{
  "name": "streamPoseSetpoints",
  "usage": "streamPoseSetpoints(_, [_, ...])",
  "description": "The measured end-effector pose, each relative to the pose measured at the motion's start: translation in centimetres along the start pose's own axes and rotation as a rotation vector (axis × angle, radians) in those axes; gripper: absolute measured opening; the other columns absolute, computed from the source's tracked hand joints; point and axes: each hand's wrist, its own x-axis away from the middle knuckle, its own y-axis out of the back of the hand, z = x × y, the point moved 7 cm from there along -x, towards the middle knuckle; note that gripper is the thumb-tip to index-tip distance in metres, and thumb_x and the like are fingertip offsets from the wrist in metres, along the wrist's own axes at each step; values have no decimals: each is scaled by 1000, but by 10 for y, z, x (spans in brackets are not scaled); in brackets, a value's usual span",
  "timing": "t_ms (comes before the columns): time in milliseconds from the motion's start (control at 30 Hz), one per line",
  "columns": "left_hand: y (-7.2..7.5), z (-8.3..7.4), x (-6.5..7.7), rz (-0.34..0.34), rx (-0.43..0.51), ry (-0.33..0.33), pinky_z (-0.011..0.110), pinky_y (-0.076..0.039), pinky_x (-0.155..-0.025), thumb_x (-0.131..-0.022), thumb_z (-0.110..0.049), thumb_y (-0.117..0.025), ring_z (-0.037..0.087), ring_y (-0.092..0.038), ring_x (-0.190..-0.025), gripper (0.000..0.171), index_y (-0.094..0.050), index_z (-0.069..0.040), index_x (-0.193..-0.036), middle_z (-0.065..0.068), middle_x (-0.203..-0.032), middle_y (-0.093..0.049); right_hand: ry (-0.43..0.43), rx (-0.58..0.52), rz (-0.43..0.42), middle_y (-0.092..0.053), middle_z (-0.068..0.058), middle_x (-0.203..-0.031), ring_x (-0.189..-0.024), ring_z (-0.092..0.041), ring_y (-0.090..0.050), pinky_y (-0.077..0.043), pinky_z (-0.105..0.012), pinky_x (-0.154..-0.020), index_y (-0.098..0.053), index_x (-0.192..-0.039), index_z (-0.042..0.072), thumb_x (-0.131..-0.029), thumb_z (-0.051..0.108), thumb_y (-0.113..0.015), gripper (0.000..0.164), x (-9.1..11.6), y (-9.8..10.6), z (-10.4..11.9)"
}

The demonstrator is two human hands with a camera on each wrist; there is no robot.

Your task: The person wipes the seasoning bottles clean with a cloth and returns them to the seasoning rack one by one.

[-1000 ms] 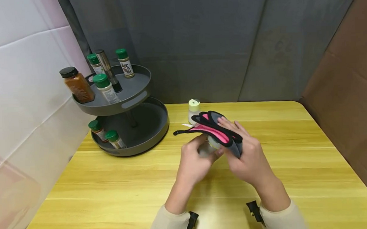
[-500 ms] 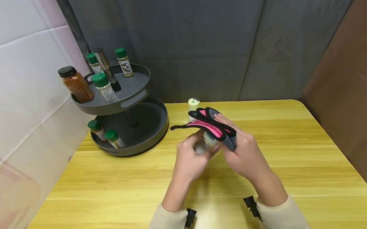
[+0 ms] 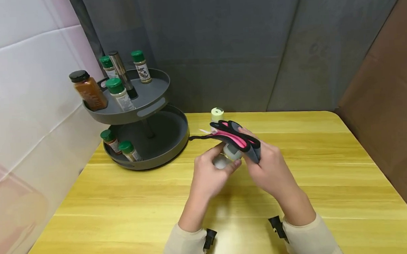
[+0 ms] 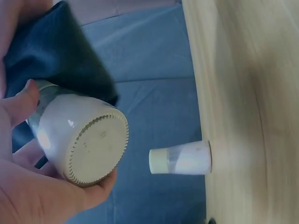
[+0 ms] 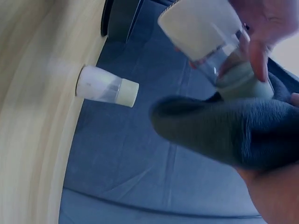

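My left hand [image 3: 208,177] grips a glass seasoning jar [image 4: 96,135] with white contents, its ridged bottom facing the left wrist camera. The jar is tilted above the table, its pale lid end toward my right hand. My right hand [image 3: 271,165] holds a folded cloth [image 3: 235,136], grey and pink with black edging, against the lid end. In the right wrist view the grey cloth [image 5: 210,128] overlaps the pale lid [image 5: 245,88]. The cloth hides part of the jar in the head view. A black-trimmed corner of the cloth sticks out to the left.
A similar jar [image 3: 217,114] with a pale yellow lid stands upright near the table's back edge, partly behind the cloth. On the left is a two-tier grey turntable rack [image 3: 164,154] bearing several green-capped spice jars, an orange-brown bottle [image 3: 89,94] and a slim metallic grinder [image 3: 121,73].
Both hands, with jar and cloth, have shifted slightly left and away from the body. The grips stay the same, and the head view has moved a little.
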Motion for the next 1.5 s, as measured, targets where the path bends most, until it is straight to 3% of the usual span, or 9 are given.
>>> streamPoseSetpoints(100, [3, 4, 0, -10, 0, 35, 37, -59, -72, -81, -28, -90, 22, -72, -89, 55, -75, -18, -134, 9, -113, -81, -3, 15, -13, -70, -18, -140, -124, -35, -72, -59, -49, -101, -63, -145, 0, -99, 5, -71, 47, 3, 1, -2])
streamPoseSetpoints(267, [2, 2, 2, 22, -9, 15, 37, -55, -74, -79, -24, -90, 19, -68, -80, 38, -80, -16, -115, 4, -92, -80, 90, -9, -26, -68, -14, -146, -138, -34, -64, -51, -42, -112, -64, -144, 0, -97, 1, -70, 48, 1, -2, 10])
streamPoseSetpoints(367, [2, 0, 2, 29, 2, -8, 37, -56, -76, -80, -23, -90, 19, -71, -83, 43, -80, -16, -121, 4, -98, -81, 36, -36, -8, -66, -13, -149, -139, -33, -63, -51, -44, -113, -61, -148, 3, -100, 4, -69, 49, -4, -5, 9])
streamPoseSetpoints(567, [8, 3, -2, -19, 11, 32, 38, -59, -75, -82, -29, -90, 24, -72, -93, 54, -76, -19, -133, 9, -117, -80, -74, 24, -29, -80, -15, -115, -102, -29, -78, -64, -45, -88, -69, -137, 1, -101, 8, -70, 37, 1, 0, -2])
streamPoseSetpoints(767, [6, -1, -6, 10, 1, -5, 41, -60, -79, -81, -29, -90, 23, -75, -97, 54, -76, -19, -132, 6, -117, -81, 43, -3, -39, -67, -12, -147, -136, -32, -65, -53, -45, -108, -62, -148, 3, -100, 4, -68, 48, -6, -1, -1])
streamPoseSetpoints(1067, [5, 8, -9, -16, -15, 47, 38, -58, -76, -82, -30, -91, 24, -73, -94, 53, -77, -20, -132, 9, -118, -80, -8, 22, 22, -70, -18, -140, -124, -35, -72, -59, -50, -100, -63, -146, 0, -101, 8, -69, 46, -5, -4, -9])
streamPoseSetpoints(1300, [5, 3, -7, -7, -38, -39, 40, -59, -78, -79, -21, -90, 22, -76, -87, 37, -82, -13, -114, 6, -99, -83, 75, 8, 51, -66, -14, -148, -136, -33, -65, -54, -48, -108, -62, -146, -1, -99, 6, -68, 48, -10, -7, 8])
streamPoseSetpoints(1400, [4, 2, -5, 2, -20, -38, 40, -60, -78, -80, -24, -91, 23, -76, -91, 47, -79, -15, -125, 7, -108, -82, -28, 0, 64, -78, -14, -124, -108, -29, -77, -62, -40, -94, -64, -145, 2, -103, 12, -68, 44, -14, -7, 0])
streamPoseSetpoints(1500, [5, 4, -4, -5, 4, 11, 38, -60, -75, -82, -28, -91, 23, -74, -93, 53, -77, -19, -132, 8, -114, -81, -126, 33, 70, -69, -7, -80, -71, -20, -63, -52, -33, -67, -72, -132, 3, -105, 17, -67, 31, -11, -5, -8])
